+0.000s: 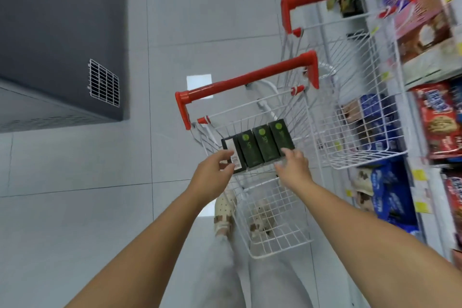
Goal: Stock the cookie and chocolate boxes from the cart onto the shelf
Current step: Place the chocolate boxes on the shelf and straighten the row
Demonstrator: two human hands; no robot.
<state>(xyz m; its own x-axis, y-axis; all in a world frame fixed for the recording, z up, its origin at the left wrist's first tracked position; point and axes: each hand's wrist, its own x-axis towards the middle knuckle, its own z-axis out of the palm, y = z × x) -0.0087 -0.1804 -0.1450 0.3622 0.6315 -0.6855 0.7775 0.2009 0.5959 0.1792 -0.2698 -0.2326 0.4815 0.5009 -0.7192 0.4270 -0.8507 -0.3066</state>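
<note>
Head cam, from where I'm standing next to them: two bare forearms reach out over pale trousers and a beige patterned shoe (pixel 223 212). Left hand (pixel 212 166) is curled round the left end of a row of dark green chocolate boxes (pixel 260 145), thumb underneath. Right hand (pixel 293 166) has bent fingers clamped on the right end, so the row is squeezed between both hands. The row sits at the near rim of the cart's lower basket (pixel 275 235), just behind its red handle (pixel 245 80). Upper basket (pixel 362 155) is further right. Beyond that is the shelf (pixel 413 197) with red cookie boxes (pixel 437 122) and blue packs (pixel 390 195). Far left there's a dark grey cabinet (pixel 62 32) on the tiled floor (pixel 100 207).
</note>
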